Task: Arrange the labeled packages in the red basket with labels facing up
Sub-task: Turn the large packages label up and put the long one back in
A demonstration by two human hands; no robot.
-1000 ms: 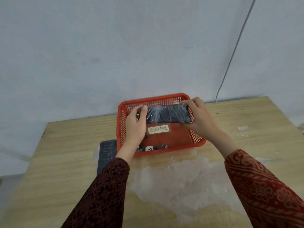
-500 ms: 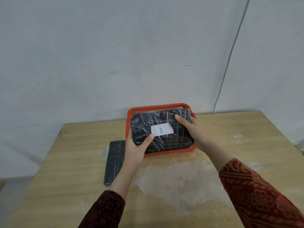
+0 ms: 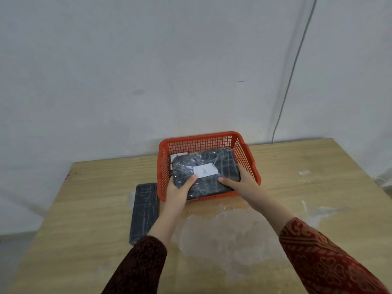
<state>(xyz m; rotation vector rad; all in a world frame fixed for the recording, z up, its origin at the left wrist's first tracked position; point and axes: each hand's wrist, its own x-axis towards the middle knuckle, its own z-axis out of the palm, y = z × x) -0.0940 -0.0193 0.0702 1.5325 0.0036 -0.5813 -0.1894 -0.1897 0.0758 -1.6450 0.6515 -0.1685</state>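
Nearest the camera, on the worktop (image 3: 318, 166), the left hand (image 3: 178, 193) and right hand (image 3: 241, 183) clamped the near corners of package A (image 3: 214, 181), lying in the basket (image 3: 199, 143) label (image 3: 205, 171) up. Placement looked nearly finished; next, likely release, then fetching the dark package (image 3: 145, 211) beside the basket's left wall.

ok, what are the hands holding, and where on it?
Both hold the wrapped package labelled A: left hand at its near-left corner, right hand at its near-right edge.
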